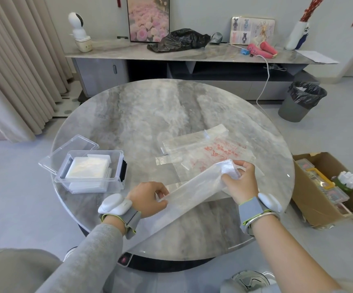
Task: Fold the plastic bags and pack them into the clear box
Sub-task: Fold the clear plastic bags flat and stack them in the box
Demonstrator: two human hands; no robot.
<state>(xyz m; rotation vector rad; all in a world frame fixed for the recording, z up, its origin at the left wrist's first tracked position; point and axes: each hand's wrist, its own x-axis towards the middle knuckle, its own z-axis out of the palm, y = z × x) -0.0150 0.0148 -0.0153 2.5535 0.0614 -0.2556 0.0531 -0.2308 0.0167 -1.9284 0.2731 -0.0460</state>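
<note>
We hold one plastic bag, gathered into a long narrow band, just above the round table. It is stretched between both hands. The left hand pinches the near end, fingers curled over the film and thumb beneath. The right hand grips the far end, which bunches into a white wad between thumb and fingertips.

The band's long axis runs on a diagonal, from the left hand up and away to the right hand. A loose flap hangs below it towards our body. We judge the fold to be in progress. The strip is narrowed but not yet shortened, so the next move probably brings one end over to the other along that diagonal.

The clear box stands outward of the left hand and a little beyond it, well apart from the right hand. Its lid is tipped open on the far side. Folded bags already lie stacked inside, so packing has begun. The left hand is plainly the nearer one for carrying a finished packet across.

More unfolded bags, one printed in red, lie flat on the table just beyond the right hand. They suggest several rounds remain.
</note>
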